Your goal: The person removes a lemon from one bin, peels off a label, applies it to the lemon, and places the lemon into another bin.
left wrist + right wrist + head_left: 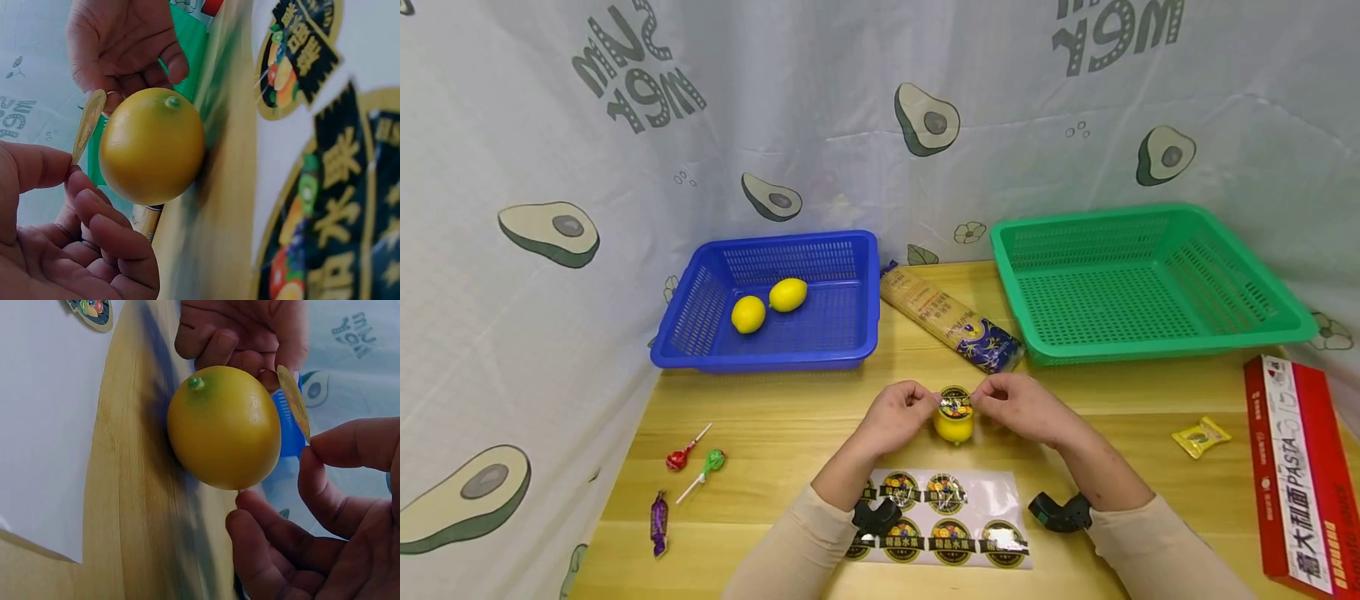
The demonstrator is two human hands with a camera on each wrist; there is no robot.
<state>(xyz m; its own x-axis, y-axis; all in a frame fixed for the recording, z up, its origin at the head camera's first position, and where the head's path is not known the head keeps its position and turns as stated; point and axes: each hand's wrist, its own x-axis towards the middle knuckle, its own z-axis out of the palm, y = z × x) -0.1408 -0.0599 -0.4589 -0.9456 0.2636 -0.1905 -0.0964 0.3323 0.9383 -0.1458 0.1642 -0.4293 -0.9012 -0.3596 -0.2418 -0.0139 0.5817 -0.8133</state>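
Note:
A yellow lemon lies on the wooden table between the two hands, its green-tipped end toward the body. Just over it is a round black-and-gold fruit sticker, seen nearly edge-on in both wrist views. My left hand pinches the sticker's left edge between thumb and index finger. The opposite edge is pinched by my right hand in the same way. In the right wrist view, a narrow gap shows between the sticker and the lemon. Nearer the body lies a white sheet of the same stickers.
A blue basket at the back left holds two lemons. Beside it lie a pasta packet and a green basket. Lollipops and a purple candy are left; a yellow candy and red pasta box right.

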